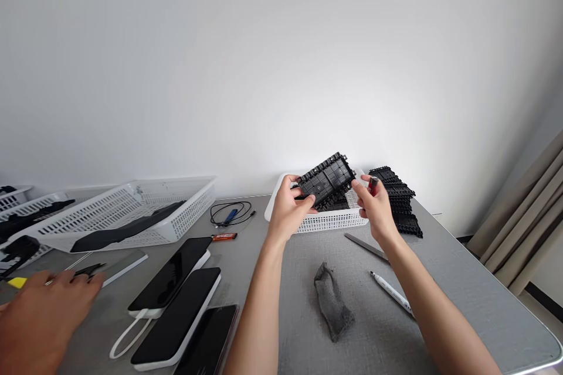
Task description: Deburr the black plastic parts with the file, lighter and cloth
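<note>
A black rectangular plastic part (328, 182) with ridged long edges and small clips is tilted in the air. My left hand (291, 208) grips its left end, thumb on the near face. At its right corner my right hand (375, 206) is closed round a small tool with a red and black handle (373, 186). The tool's working end is hidden, and I cannot tell whether it touches the part. Beneath both hands stands a white perforated basket (325, 224) with more black parts in it. Similar black parts (398, 202) are piled to its right.
On the table lie a grey cloth (333, 303), a white marker (393, 293) and a flat grey strip (366, 245). Phones (176, 316), a coiled black cable (231, 214) and a white basket (189, 220) are leftward. Another person's hand (48, 313) rests at the left edge.
</note>
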Demonstrator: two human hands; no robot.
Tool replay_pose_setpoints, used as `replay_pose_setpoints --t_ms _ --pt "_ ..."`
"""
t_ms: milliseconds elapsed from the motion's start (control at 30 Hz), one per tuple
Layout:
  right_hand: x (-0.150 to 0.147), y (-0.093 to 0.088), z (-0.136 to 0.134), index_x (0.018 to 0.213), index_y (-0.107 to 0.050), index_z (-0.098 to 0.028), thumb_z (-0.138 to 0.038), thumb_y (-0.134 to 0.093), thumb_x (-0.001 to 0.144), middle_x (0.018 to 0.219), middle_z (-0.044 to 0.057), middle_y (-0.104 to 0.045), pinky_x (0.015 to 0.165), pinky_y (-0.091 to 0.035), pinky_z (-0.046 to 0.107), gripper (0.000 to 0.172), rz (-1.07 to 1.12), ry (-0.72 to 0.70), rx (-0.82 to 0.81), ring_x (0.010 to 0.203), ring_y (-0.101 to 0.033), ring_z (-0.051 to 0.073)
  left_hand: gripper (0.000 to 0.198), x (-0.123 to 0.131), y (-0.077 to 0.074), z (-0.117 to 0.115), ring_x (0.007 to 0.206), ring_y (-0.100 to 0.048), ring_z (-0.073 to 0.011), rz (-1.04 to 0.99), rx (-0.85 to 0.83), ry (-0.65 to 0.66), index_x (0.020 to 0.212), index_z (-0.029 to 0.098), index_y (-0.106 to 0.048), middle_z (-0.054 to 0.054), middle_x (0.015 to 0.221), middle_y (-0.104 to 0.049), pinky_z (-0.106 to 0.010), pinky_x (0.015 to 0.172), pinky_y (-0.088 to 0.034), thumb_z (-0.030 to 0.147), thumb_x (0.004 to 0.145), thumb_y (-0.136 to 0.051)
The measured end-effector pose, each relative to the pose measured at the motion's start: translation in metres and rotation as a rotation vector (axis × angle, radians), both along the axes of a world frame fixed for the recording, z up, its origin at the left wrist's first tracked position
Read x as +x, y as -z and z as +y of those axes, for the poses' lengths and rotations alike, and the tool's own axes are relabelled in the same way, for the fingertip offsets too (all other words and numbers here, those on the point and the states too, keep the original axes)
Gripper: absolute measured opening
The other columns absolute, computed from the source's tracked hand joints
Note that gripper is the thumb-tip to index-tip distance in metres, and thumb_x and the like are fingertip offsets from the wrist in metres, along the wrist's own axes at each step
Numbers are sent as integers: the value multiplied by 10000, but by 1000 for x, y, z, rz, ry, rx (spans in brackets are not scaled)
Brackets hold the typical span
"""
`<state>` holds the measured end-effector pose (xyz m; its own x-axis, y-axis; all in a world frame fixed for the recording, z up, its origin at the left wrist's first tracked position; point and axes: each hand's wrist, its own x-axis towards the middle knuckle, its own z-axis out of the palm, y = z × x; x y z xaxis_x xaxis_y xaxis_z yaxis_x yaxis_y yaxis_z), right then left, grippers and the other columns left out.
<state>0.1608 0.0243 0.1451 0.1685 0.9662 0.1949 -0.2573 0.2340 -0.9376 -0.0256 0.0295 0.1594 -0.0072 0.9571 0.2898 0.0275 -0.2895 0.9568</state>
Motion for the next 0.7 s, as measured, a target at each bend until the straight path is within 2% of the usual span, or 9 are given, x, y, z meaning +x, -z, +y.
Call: replay_pose_setpoints --t_ms 67,167,267,367,433,533,700 --pt "-5 3 2 838 -422 -261 -570 -777 702 620 -91 -308 430 -165 230 490 2 -37 -16 506 -259 91 539 2 0 -1 716 -697 -175 -78 -18 46 1051 230 -395 -8 921 -680 -355 603 -629 262 652 -756" --pt "-10 6 3 724 -338 -256 -594 -792 693 573 -97 -277 423 -159 231 567 52 -90 -9 498 -220 81 577 4 1 -1 766 -704 -175 -117 -33 98 1079 224 -406 -17 981 -671 -372 667 -638 239 645 -785" --pt "-8 8 5 697 -338 -253 -562 -813 679 565 -96 -269 423 -164 233 568 66 -66 20 500 -208 80 600 2 2 -1 819 -711 -184 -56 -39 165 1143 220 -442 -33 1019 -679 -389 747 -633 270 675 -815" --pt "-2 8 8 701 -412 -247 -549 -803 686 577 -88 -256 427 -156 245 494 21 -31 47 504 -211 88 554 -1 1 -2 956 -715 -221 59 -17 252 1234 211 -522 -80 1105 -702 -387 864 -599 412 781 -770" --pt "1 9 9 710 -466 -240 -565 -791 689 579 -84 -256 438 -159 255 460 -31 -2 61 509 -216 93 516 -2 0 -3 1032 -706 -239 126 19 239 1258 206 -576 -95 1137 -717 -363 924 -567 503 851 -687" --pt "5 10 10 778 -572 -218 -608 -767 699 581 -79 -295 456 -178 262 444 -133 61 68 514 -233 98 521 -3 1 -2 1069 -697 -264 172 48 207 1247 196 -631 -102 1156 -728 -346 897 -573 574 889 -603" --pt "10 10 10 886 -665 -192 -582 -765 707 600 -64 -379 502 -251 273 441 -250 128 79 522 -304 106 604 -7 10 6 1114 -679 -282 153 1 151 1337 178 -592 -133 1259 -687 -369 858 -613 557 869 -646"
